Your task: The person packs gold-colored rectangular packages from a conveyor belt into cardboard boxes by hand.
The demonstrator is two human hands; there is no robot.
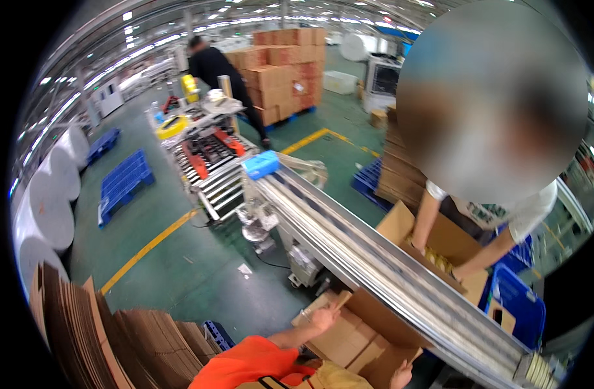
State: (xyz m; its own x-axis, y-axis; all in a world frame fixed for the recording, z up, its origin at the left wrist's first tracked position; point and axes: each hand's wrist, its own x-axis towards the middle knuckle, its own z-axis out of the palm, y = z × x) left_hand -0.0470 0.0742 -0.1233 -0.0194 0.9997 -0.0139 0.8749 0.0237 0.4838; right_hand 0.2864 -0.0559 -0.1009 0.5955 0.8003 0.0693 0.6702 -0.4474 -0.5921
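Observation:
An open cardboard box (341,343) stands right before me, on the near side of a long metal conveyor (374,253). Its inner flaps or contents form flat brown panels; what lies under them is hidden. My left hand (324,318) is closed on a raised flap at the box's far left corner. At the right side of the same box, my right hand (401,375) has its fingers curled at a flap's edge, partly cut by the lower rim of the view.
Across the conveyor a person in a white shirt (530,211) reaches into another cardboard box (455,236) holding yellowish items. Flattened cartons (148,340) stand at lower left. Blue pallets (125,185), white rolls (50,201) and a roller table (220,191) lie beyond; a blue crate (518,301) sits right.

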